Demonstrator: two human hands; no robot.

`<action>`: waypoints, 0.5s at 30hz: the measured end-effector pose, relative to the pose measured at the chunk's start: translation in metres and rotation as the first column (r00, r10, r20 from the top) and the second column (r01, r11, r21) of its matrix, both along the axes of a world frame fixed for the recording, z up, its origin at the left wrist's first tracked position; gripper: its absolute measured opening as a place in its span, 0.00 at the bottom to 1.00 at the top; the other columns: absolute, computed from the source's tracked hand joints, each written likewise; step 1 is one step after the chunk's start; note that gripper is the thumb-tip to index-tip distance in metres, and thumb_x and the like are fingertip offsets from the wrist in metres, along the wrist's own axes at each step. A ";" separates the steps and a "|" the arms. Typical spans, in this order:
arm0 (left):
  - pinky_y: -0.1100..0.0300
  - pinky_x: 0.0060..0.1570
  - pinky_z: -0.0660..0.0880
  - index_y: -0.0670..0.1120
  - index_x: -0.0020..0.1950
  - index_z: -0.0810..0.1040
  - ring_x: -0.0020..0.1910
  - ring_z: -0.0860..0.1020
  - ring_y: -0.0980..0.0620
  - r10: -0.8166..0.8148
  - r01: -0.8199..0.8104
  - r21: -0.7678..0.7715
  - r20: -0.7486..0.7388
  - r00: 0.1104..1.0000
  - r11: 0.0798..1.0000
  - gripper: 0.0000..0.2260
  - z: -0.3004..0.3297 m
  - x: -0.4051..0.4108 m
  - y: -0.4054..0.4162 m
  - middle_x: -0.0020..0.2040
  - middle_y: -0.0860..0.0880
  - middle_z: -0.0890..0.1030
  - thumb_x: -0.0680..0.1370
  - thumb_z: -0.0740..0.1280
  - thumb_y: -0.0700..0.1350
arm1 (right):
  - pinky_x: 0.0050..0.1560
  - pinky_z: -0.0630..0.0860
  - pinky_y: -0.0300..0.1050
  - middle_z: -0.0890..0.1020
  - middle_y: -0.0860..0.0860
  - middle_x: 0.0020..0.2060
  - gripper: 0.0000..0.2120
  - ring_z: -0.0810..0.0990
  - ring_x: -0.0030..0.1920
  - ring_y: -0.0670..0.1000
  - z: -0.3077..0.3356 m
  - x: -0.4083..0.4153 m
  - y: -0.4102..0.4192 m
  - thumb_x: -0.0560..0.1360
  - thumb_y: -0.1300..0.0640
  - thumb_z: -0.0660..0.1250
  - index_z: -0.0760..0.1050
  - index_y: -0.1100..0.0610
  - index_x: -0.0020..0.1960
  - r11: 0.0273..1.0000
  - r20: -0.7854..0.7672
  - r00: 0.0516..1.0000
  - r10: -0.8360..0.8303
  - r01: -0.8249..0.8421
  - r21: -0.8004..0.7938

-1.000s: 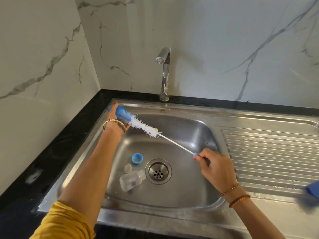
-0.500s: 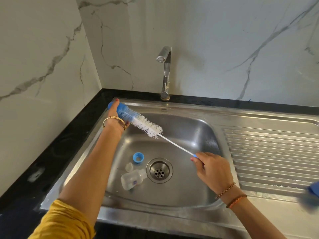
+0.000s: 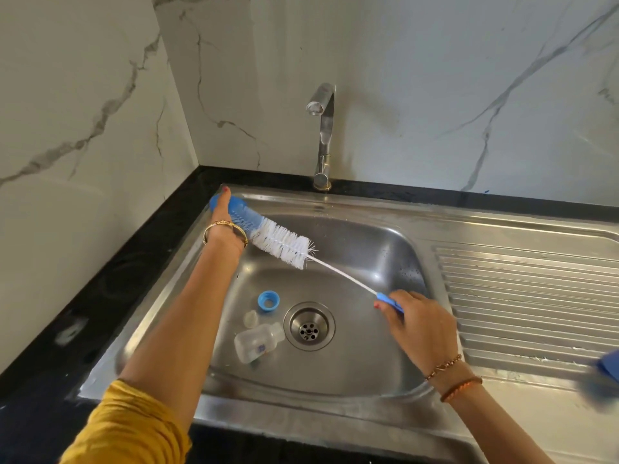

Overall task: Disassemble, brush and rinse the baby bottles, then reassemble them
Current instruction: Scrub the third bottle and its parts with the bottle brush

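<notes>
At the sink's [image 3: 368,209] back-left corner, the left hand [image 3: 223,220] grips the blue bottle [image 3: 238,209] while the right hand [image 3: 418,324], fingers pinching the handle, has drawn the brush [image 3: 281,242] mostly out; brushing continues, the clear bottle [image 3: 256,341] waits by the drain

Left hand [image 3: 223,218] grips blue bottle [image 3: 242,211]; right hand [image 3: 422,326] holds brush [image 3: 280,243] over sink [image 3: 368,229]

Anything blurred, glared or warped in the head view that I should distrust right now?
Head view: the blue object at the right edge is smeared beyond identifying; wide-angle distortion bows the sink rim; soft window-like glare on the basin steel; the bottle brush, both hands and the clear bottle are sharp.
</notes>
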State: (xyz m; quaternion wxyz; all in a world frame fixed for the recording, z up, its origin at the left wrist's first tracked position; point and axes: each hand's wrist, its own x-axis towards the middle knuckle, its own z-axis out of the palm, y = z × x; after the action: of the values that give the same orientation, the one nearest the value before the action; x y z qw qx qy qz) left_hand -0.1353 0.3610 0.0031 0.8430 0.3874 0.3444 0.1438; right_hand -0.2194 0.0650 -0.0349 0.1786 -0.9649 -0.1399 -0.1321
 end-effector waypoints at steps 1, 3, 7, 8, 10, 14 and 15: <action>0.58 0.49 0.70 0.41 0.66 0.68 0.51 0.74 0.51 0.005 -0.005 0.004 -0.004 1.000 1.000 0.25 0.000 -0.001 0.000 0.52 0.46 0.72 0.77 0.62 0.56 | 0.25 0.71 0.44 0.78 0.55 0.28 0.11 0.76 0.27 0.56 -0.004 -0.001 -0.001 0.72 0.53 0.70 0.80 0.61 0.38 0.999 0.153 0.988 0.013 -0.019 0.035; 0.59 0.43 0.72 0.41 0.59 0.72 0.42 0.75 0.52 0.007 -0.007 -0.020 0.010 1.000 1.000 0.20 -0.004 -0.002 0.001 0.50 0.46 0.74 0.77 0.62 0.56 | 0.21 0.68 0.39 0.76 0.53 0.23 0.08 0.73 0.21 0.54 -0.009 -0.003 0.002 0.69 0.58 0.71 0.80 0.60 0.33 0.994 0.318 0.945 0.072 -0.095 0.060; 0.53 0.43 0.78 0.42 0.47 0.73 0.39 0.79 0.47 -0.084 0.085 -0.075 0.017 0.996 0.993 0.18 -0.009 -0.009 0.004 0.42 0.43 0.79 0.74 0.66 0.57 | 0.18 0.60 0.37 0.66 0.45 0.17 0.16 0.62 0.18 0.43 0.000 0.009 0.003 0.76 0.56 0.66 0.74 0.58 0.30 0.726 -0.544 0.829 0.128 0.295 0.621; 0.52 0.47 0.79 0.42 0.50 0.74 0.41 0.80 0.46 -0.084 0.088 -0.117 0.039 0.996 0.989 0.19 -0.008 -0.011 0.005 0.43 0.42 0.80 0.72 0.69 0.56 | 0.16 0.55 0.33 0.64 0.44 0.18 0.15 0.59 0.17 0.41 0.005 0.012 0.000 0.77 0.53 0.63 0.74 0.58 0.33 0.582 -0.766 0.570 0.299 0.527 0.619; 0.49 0.44 0.80 0.42 0.52 0.73 0.42 0.81 0.43 -0.030 0.042 -0.178 0.070 0.997 0.983 0.21 -0.006 -0.011 0.007 0.45 0.41 0.80 0.69 0.73 0.54 | 0.16 0.50 0.30 0.62 0.45 0.20 0.15 0.56 0.17 0.40 0.007 0.012 -0.004 0.77 0.50 0.59 0.73 0.58 0.37 0.510 -0.816 0.291 0.499 0.663 0.548; 0.57 0.23 0.76 0.42 0.43 0.72 0.32 0.80 0.46 0.045 -0.036 -0.138 0.064 0.997 0.990 0.15 0.003 -0.008 0.008 0.40 0.43 0.78 0.70 0.73 0.51 | 0.18 0.56 0.31 0.69 0.45 0.20 0.10 0.61 0.17 0.41 0.005 0.007 0.001 0.75 0.54 0.66 0.77 0.60 0.41 0.727 -0.722 0.597 0.350 0.313 0.611; 0.57 0.23 0.76 0.43 0.43 0.72 0.30 0.81 0.47 0.040 -0.034 -0.123 0.051 0.998 0.992 0.15 0.003 -0.008 0.008 0.40 0.43 0.78 0.70 0.73 0.52 | 0.20 0.60 0.31 0.70 0.44 0.19 0.07 0.65 0.17 0.42 0.005 0.006 0.002 0.73 0.56 0.69 0.77 0.58 0.39 0.785 -0.587 0.761 0.276 0.174 0.595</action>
State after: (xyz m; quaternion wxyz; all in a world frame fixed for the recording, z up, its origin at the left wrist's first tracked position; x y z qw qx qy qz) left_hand -0.1429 0.3692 0.0064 0.8713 0.3246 0.3369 0.1485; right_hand -0.2136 0.0672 -0.0299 0.5245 -0.8319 -0.0463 0.1755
